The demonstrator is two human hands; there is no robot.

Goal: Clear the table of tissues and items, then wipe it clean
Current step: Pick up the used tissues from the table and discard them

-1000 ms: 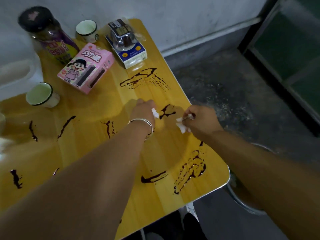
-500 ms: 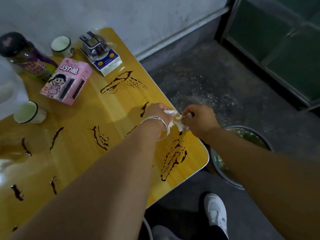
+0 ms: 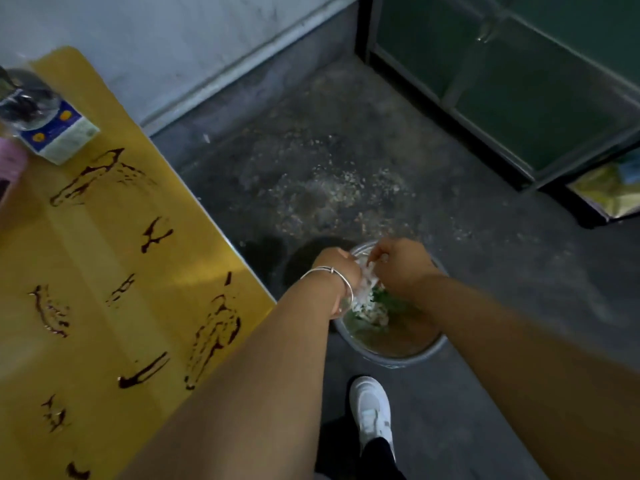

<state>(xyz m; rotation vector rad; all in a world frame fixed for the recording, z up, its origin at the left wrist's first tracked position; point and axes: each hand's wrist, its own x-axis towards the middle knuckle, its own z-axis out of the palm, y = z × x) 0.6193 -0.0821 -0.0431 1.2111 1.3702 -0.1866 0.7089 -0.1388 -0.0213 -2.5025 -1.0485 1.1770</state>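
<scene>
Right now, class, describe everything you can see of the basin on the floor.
The basin is round, grey, metal-looking, upright on the concrete floor beside the table, just ahead of a white shoe. It holds green and white scraps over a brownish bottom. Arms hide parts of its rim. The left hand and right hand hold a white tissue above it; contact with the scraps is unclear.

The white crumpled tissue (image 3: 367, 283) at lower centre is a motion-blurred smear, and the fingers of the left hand (image 3: 337, 271) and right hand (image 3: 403, 268) curl out of sight around it. They also hide part of the round metal basin (image 3: 398, 360). At the upper left, the frame edge cuts off a blurred blue-and-white box (image 3: 59, 133) and a pink box (image 3: 10, 164).
</scene>
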